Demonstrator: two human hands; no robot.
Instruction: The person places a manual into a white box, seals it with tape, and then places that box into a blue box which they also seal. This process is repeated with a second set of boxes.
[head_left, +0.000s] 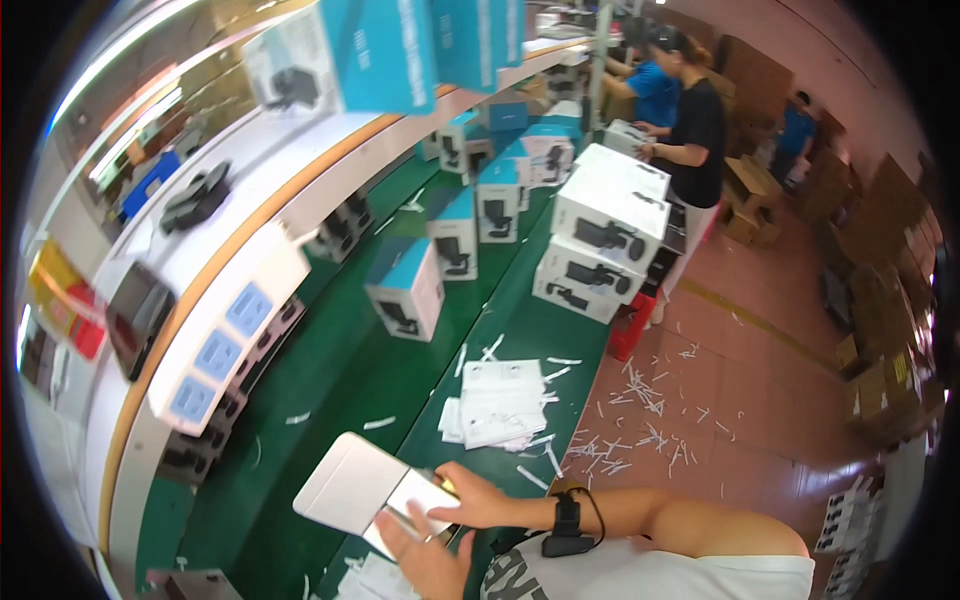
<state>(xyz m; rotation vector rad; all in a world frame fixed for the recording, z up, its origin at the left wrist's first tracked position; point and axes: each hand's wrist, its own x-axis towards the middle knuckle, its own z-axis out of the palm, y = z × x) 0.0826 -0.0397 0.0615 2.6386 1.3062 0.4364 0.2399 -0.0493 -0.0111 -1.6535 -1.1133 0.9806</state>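
An open white carton (352, 482) is in front of me at the bottom of the view, its wide flap pointing left over the green bench. My right hand (474, 496), with a dark band on its wrist, grips the carton's right side. A small bit of yellow shows by those fingers, too small to name. Over the carton's near part lies my left hand (428, 558), fingers stretched out and thumb apart, slightly blurred. What is inside the carton is hidden. Beyond my right hand sits a stack of white printed sheets (500, 400).
Blue-and-white product boxes (408, 290) stand along the green bench (330, 370). Larger white boxes (600, 220) are piled at its right edge. A shelf (240, 190) runs along the left. Paper strips (650, 440) litter the floor. A person in black (697, 130) works farther along.
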